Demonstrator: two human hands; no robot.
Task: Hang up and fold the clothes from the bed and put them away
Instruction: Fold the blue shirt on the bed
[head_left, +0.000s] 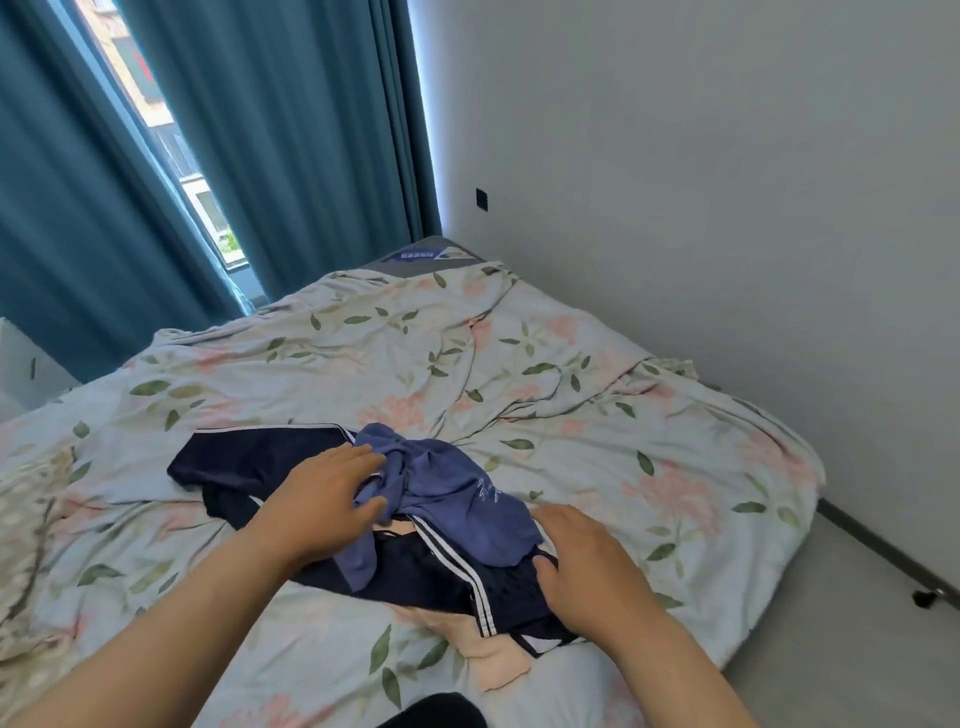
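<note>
A small pile of clothes lies in the middle of the bed (545, 364). On top is a crumpled blue shirt (457, 499) with pale print. Under it lie dark navy garments with white side stripes (249, 457), and a pale pink piece (498, 660) sticks out at the near edge. My left hand (322, 504) rests on the left end of the blue shirt, fingers and thumb curling round a bunched fold of it. My right hand (582, 561) lies flat with straight fingers on the navy cloth, beside the shirt's right edge.
The bed has a wrinkled floral sheet and fills most of the view. A white wall (727, 208) runs along its right side, teal curtains (291, 145) and a window stand behind it. A strip of pale floor (857, 649) shows at the lower right.
</note>
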